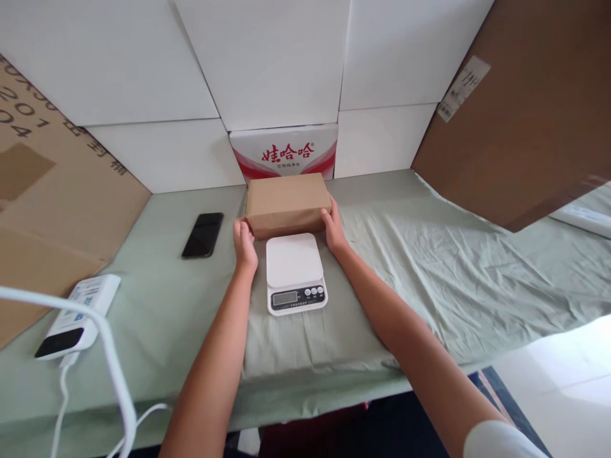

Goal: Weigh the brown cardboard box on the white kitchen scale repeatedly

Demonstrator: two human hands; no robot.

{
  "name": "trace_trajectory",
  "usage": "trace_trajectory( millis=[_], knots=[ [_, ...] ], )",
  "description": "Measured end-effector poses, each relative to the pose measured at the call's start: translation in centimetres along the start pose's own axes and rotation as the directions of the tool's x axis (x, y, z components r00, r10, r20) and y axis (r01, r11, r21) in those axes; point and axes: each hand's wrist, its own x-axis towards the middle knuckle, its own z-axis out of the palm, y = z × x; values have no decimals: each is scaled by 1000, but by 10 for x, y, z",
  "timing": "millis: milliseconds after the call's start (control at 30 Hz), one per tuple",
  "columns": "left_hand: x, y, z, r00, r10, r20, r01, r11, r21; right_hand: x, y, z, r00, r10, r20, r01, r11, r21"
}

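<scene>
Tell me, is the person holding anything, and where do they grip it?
Yes: the brown cardboard box, held by its two short ends. The left hand presses the left end, the right hand the right end, just behind the white scale.

The desk (429, 267) is covered by a creased pale green cloth (458, 280). At centre lies a white scale (294, 272), with a brown box (287, 203) just beyond at 12 o'clock. A black phone (203, 235) lies at 10 o'clock and a white power bank (79, 316) at 8 o'clock.

Brown cardboard box (287, 202) — flat, closed, behind scale (294, 272)
</scene>
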Motion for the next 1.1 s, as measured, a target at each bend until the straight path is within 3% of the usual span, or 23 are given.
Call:
trace_trajectory(
  millis=[333,700,1100],
  knots=[
    [4,-6,-1,1000,19,5,-19,1000,6,2,6,1,1000,18,-15,-18,999,-26],
    [2,2,2,1000,8,-29,-8,1000,5,1,7,0,1000,-11,24,12,997,-78],
    [0,2,2,999,-23,-22,24,1000,6,-2,6,-1,1000,10,-9,-11,996,-89]
  ],
)
